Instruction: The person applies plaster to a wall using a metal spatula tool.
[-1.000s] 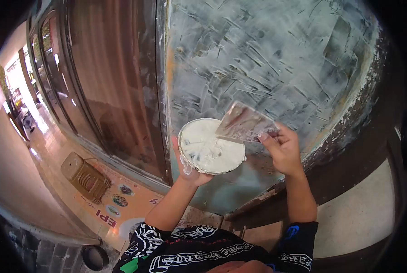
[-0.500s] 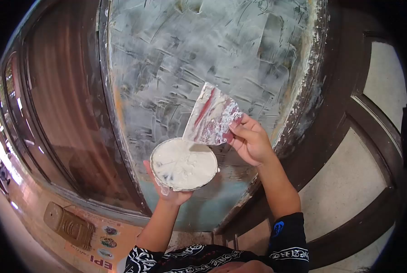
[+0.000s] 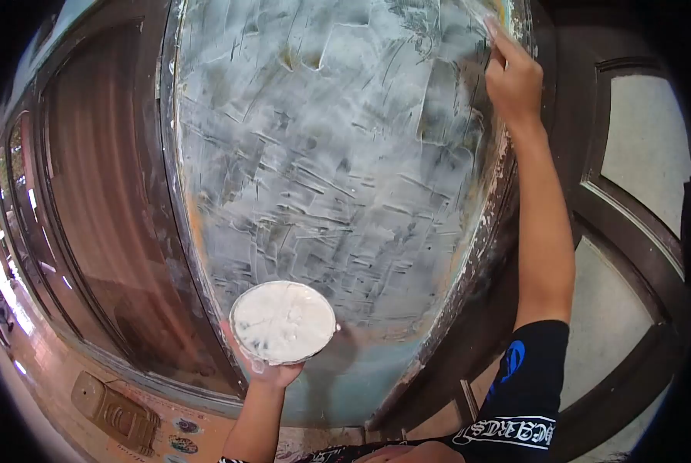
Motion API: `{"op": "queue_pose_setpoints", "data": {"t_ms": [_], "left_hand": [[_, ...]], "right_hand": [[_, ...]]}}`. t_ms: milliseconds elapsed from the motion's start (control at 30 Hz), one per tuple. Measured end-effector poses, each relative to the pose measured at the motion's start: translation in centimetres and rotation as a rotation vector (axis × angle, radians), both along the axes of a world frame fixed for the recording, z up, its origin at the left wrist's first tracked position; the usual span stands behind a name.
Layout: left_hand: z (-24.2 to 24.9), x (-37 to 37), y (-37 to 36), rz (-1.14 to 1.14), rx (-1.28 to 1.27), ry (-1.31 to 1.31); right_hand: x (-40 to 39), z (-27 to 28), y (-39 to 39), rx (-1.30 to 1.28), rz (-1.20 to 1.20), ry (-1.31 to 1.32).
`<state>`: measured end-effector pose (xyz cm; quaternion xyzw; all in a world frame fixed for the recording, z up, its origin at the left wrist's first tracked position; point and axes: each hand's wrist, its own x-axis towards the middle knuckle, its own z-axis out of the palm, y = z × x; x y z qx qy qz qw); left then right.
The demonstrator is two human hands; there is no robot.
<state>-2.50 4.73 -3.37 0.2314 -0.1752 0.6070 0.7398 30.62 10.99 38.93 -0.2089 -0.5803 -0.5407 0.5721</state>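
Observation:
My left hand [image 3: 278, 374] supports a round tub [image 3: 262, 360] from below, its fingers around the side. White putty [image 3: 287, 318] fills the tub to near the rim, its surface streaked. Up at the top right, my right hand [image 3: 515, 85] grips a flat putty scraper [image 3: 480, 11], seen nearly edge-on against the wall. Most of the scraper's blade is hidden or beyond the view. The wall panel [image 3: 330, 170] in front of me is grey-green, with whitish smears and dark streaks across it.
A dark wooden door frame with pale panels [image 3: 646, 147] stands to the right. Brown window panels [image 3: 102, 193] are on the left. A brown plastic stool [image 3: 114, 413] lies on the floor at lower left, beside a printed orange sheet [image 3: 199, 432].
My right hand has lifted the scraper from above the tub to the wall's upper right edge. The tub in my left hand has shifted down and slightly left in view.

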Motion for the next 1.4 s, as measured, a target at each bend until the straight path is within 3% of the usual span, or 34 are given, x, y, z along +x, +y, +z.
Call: {"op": "queue_pose_setpoints", "data": {"t_ms": [33,67,133,167,267,300,333,400,433,467,533,667,733,800,833,967,1100,1200,1233,1333,1400], "left_hand": [[1.0,0.4,-0.6,0.145,-0.058,0.074],[1.4,0.4,-1.0,0.15,-0.049,0.07],[1.8,0.2,-1.0,0.275,-0.052,0.152],[2.0,0.1,-0.9,0.263,-0.005,0.149],[2.4,0.2,-0.8,0.226,-0.008,0.042],[2.4,-0.1,-1.0,0.204,-0.01,0.014],[2.6,0.1,-1.0,0.209,-0.001,0.011],[3.0,0.0,-1.1,0.381,-0.04,0.134],[2.3,-0.6,-0.9,0.314,0.033,0.074],[2.0,-1.0,-0.8,0.315,0.032,0.075],[2.3,-1.1,-0.8,0.348,-0.015,0.078],[3.5,-0.4,-0.7,0.447,-0.035,0.102],[3.7,0.0,-0.5,0.431,-0.066,0.092],[4.3,0.5,-0.5,0.463,-0.074,0.1],[3.5,-0.1,0.0,0.348,0.012,0.039],[3.1,-0.7,0.1,0.348,-0.066,0.058],[3.4,-0.7,0.4,0.349,-0.043,0.034],[3.5,-0.5,0.6,0.313,-0.052,-0.033],[3.9,-0.2,0.3,0.34,-0.112,-0.05],[2.3,-1.4,1.3,0.285,-0.055,-0.055],[2.6,-1.4,0.7,0.319,-0.092,-0.007]], "right_hand": [[0.5,1.8,0.6,-0.007,-0.109,0.028],[0.7,3.4,1.2,0.003,-0.104,0.026],[1.3,6.5,2.7,0.076,0.023,-0.095],[1.8,7.9,3.4,0.085,0.026,-0.099],[3.9,11.2,6.1,-0.04,-0.316,-0.028],[3.8,11.7,6.1,0.088,-0.266,-0.192],[3.9,11.8,6.3,0.097,-0.262,-0.193],[4.1,10.3,6.5,-0.152,-0.397,-0.147],[3.4,8.8,5.3,-0.371,-0.385,-0.062],[3.7,7.6,5.6,-0.372,-0.383,-0.061],[3.8,5.5,6.3,-0.082,-0.255,-0.177],[3.6,8.4,5.1,-0.059,-0.163,-0.033],[3.5,10.1,4.6,-0.086,-0.226,-0.05],[3.5,10.4,4.5,-0.279,-0.337,-0.118],[3.6,9.2,5.2,-0.276,-0.259,-0.101],[4.0,4.3,6.1,-0.115,-0.278,-0.174],[3.4,7.6,4.3,-0.151,-0.262,0.035],[3.4,10.5,3.1,-0.29,-0.317,0.027],[4.1,10.9,4.3,-0.222,-0.32,-0.065],[4.5,5.9,4.8,-0.336,-0.331,-0.013],[5.2,2.8,5.6,-0.228,-0.343,-0.05]]}}
